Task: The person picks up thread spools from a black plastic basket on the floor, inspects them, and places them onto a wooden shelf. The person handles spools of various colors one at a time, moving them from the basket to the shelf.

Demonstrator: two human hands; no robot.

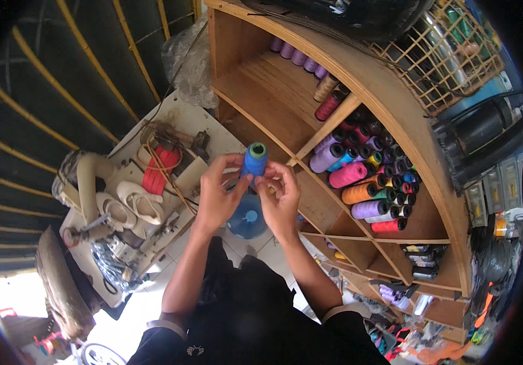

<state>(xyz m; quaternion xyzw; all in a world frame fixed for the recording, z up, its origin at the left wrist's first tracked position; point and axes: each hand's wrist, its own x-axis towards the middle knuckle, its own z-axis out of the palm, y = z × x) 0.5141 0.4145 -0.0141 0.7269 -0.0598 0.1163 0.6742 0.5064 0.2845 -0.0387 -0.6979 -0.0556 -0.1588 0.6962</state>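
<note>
Between both hands, in front of my body, stands a spool of blue thread (253, 162) with a green-rimmed open top tilted toward me. My left hand (219, 184) grips its left side with thumb and fingers. From the other side my right hand (278, 190) closes on its lower right part, thumb against the thread. The spool's bottom is hidden behind the thumbs. Below the hands, near the floor, shows a round, translucent blue container (247, 218), partly covered by my wrists.
On the right, a wooden shelf (255, 91) holds several colored thread spools (348, 174). A wire basket (450, 55) sits on top. To the left, a white worktable (203, 121) carries cream shoes (141, 203), a red cloth-like piece (161, 170) and a hammer-like tool (199, 145).
</note>
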